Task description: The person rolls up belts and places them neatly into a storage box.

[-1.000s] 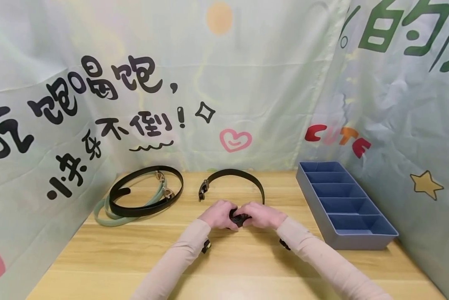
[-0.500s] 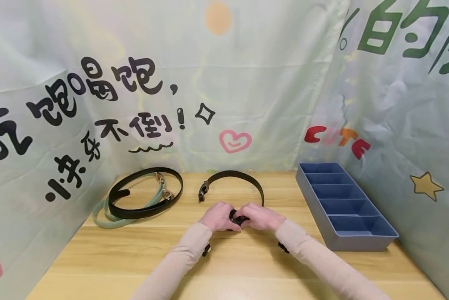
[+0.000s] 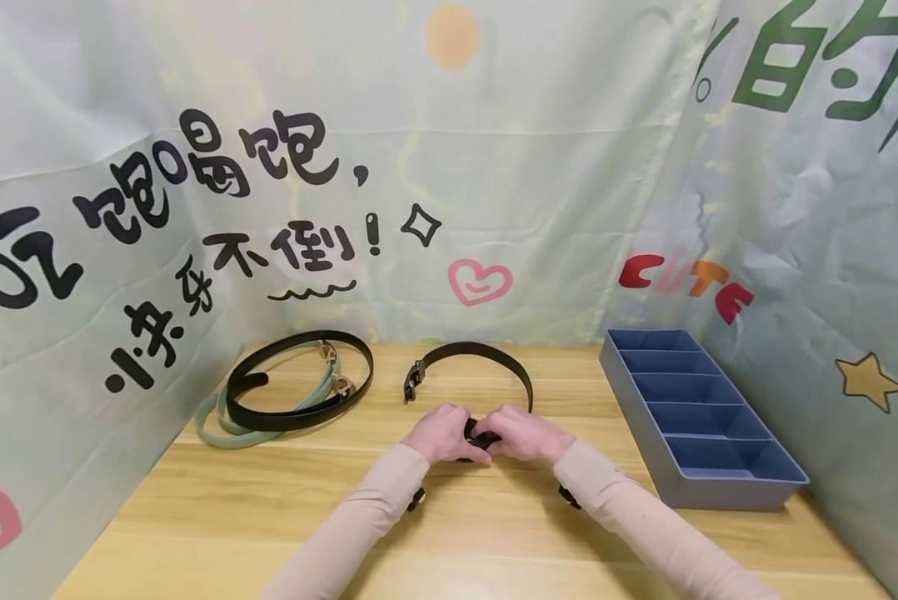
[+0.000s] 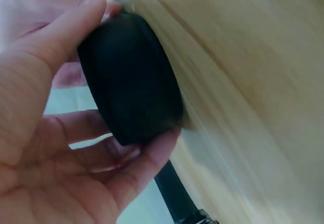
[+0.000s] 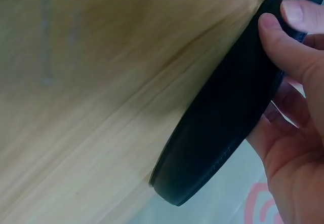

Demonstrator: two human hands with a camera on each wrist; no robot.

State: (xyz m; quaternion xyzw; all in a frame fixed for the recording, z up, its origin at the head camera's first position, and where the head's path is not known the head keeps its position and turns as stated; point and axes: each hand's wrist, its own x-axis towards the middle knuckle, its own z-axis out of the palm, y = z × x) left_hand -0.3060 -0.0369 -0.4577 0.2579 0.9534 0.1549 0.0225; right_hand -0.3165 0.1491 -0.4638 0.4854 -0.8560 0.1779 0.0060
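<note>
Head: five-compartment tray right of belt

Long, pale pinkish-beige sleeves wrinkle lightly near their cuffs, with small black devices showing beneath.

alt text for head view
A left hand and right hand hold a partly rolled black belt at a wooden table, its buckle end curving behind them. Another black belt and a green strap lie looped left; a divided tray stands right.
</note>
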